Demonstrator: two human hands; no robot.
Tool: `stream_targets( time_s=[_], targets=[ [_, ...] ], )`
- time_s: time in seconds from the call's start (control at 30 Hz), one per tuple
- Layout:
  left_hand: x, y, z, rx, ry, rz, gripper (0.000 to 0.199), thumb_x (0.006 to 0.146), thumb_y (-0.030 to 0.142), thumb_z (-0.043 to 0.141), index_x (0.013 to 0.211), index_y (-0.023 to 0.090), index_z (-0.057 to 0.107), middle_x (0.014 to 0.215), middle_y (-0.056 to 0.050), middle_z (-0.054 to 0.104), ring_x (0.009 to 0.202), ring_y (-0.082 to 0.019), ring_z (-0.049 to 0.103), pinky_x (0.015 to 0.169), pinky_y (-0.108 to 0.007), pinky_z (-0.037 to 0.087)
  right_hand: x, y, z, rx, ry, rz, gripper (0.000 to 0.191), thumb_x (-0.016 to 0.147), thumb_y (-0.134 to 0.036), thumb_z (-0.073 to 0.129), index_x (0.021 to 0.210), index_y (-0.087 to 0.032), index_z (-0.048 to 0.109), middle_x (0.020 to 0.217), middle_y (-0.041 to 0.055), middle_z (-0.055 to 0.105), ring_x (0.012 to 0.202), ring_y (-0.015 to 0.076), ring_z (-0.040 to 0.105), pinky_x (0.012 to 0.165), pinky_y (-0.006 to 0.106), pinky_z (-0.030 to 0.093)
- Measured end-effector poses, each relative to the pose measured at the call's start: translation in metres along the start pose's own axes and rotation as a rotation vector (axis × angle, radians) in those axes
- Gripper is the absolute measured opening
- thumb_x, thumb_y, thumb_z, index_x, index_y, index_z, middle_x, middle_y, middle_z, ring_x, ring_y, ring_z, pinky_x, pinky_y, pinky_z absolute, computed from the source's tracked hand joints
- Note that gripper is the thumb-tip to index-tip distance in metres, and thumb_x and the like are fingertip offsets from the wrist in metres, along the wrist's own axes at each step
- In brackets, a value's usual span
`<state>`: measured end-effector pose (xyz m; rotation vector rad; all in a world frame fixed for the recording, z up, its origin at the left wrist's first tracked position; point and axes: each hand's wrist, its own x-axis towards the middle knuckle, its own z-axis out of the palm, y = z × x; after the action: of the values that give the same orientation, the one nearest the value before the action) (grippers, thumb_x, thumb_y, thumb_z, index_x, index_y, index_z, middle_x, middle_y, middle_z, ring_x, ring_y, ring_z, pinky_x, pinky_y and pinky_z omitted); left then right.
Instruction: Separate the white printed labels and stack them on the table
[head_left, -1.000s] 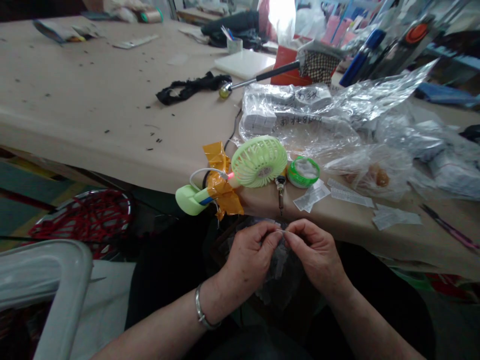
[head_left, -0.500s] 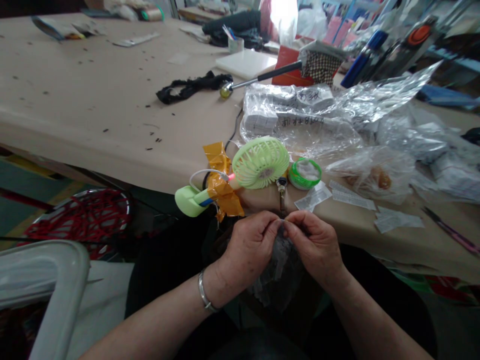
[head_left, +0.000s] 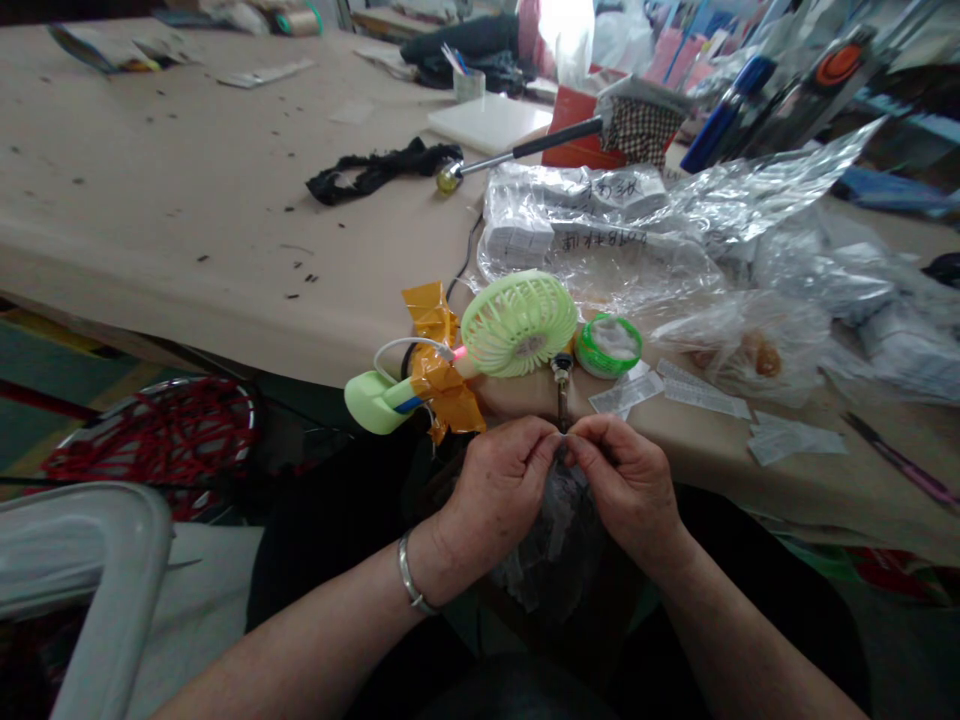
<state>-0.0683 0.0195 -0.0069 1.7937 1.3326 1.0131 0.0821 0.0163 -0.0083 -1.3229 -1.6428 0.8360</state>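
Left hand (head_left: 501,482) and right hand (head_left: 631,490) pinch a tiny pale piece (head_left: 562,436) between them, on the near side of the metal rod (head_left: 562,398). Probably light and easily dropped, it seems best held by opposite ends, fingertips only.

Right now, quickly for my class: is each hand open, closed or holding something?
Left hand: closed, pinching a tiny pale item, too small to identify.
Right hand: closed, pinching at the same item.

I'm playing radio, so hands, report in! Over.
Left hand, right hand pinched together. Tiny pale piece between them, too small to identify. Metal rod close ahead.
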Motion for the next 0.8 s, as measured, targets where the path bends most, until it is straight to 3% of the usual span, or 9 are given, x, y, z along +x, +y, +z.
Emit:
stream_targets(
  time_s=[0.3,0.4,0.53,0.6,0.7,0.8],
  targets=[
    [-0.001,0.003,-0.002,-0.018,-0.011,-0.035,0.022,0.090,0.022,0.048,0.074,0.018,0.064,0.067,0.002,0.064,0.060,-0.009,0.055,0.059,-0.020,0.039,-0.002,-0.001,0.000,0.024,-0.002,0.037,0.011,0.087,-0.025,0.057,0.077,-0.020,0.060,0.068,-0.0009,0.062,0.065,0.0128,0.058,0.064,0.024,0.046],
    [-0.009,0.003,-0.002,-0.040,-0.045,-0.050,0.022,0.090,0.023,0.048,0.077,0.019,0.065,0.068,0.001,0.065,0.061,-0.010,0.057,0.059,-0.020,0.041,-0.014,-0.003,-0.005,-0.009,-0.036,0.044,0.008,0.087,-0.027,0.058,0.088,-0.021,0.062,0.072,-0.0006,0.065,0.065,0.0136,0.061,0.062,0.024,0.048],
    [-0.021,-0.008,-0.001,-0.041,-0.062,-0.081,0.022,0.089,0.022,0.049,0.078,0.020,0.068,0.070,-0.001,0.068,0.064,-0.013,0.061,0.061,-0.021,0.045,-0.017,-0.011,-0.024,-0.198,-0.003,-0.156,0.013,0.087,-0.021,0.057,0.100,-0.025,0.060,0.075,-0.0015,0.066,0.065,0.0131,0.063,0.060,0.023,0.050],
    [-0.025,-0.018,0.001,-0.064,-0.052,-0.096,0.019,0.088,0.021,0.051,0.091,0.022,0.070,0.086,-0.003,0.073,0.078,-0.015,0.067,0.073,-0.024,0.050,-0.005,-0.014,-0.037,-0.340,0.068,-0.320,0.016,0.088,-0.017,0.055,0.100,-0.025,0.061,0.083,0.0013,0.066,0.074,0.0151,0.064,0.068,0.025,0.051],
    [-0.027,-0.030,0.004,-0.029,-0.028,-0.110,0.025,0.085,0.021,0.053,0.105,0.022,0.068,0.102,-0.006,0.073,0.094,-0.020,0.068,0.085,-0.028,0.051,0.025,-0.015,-0.051,-0.610,0.187,-0.510,0.022,0.088,-0.020,0.055,0.107,-0.021,0.064,0.102,0.0085,0.065,0.099,0.0232,0.060,0.089,0.037,0.049],
    [-0.031,-0.034,0.006,0.002,-0.038,-0.124,0.023,0.085,0.020,0.052,0.101,0.021,0.069,0.099,-0.005,0.074,0.092,-0.020,0.069,0.083,-0.029,0.052,0.049,-0.011,-0.056,-0.859,0.175,-0.508,0.027,0.088,-0.027,0.056,0.112,-0.018,0.064,0.120,0.0124,0.061,0.119,0.0318,0.049,0.102,0.049,0.040]
  ],
)
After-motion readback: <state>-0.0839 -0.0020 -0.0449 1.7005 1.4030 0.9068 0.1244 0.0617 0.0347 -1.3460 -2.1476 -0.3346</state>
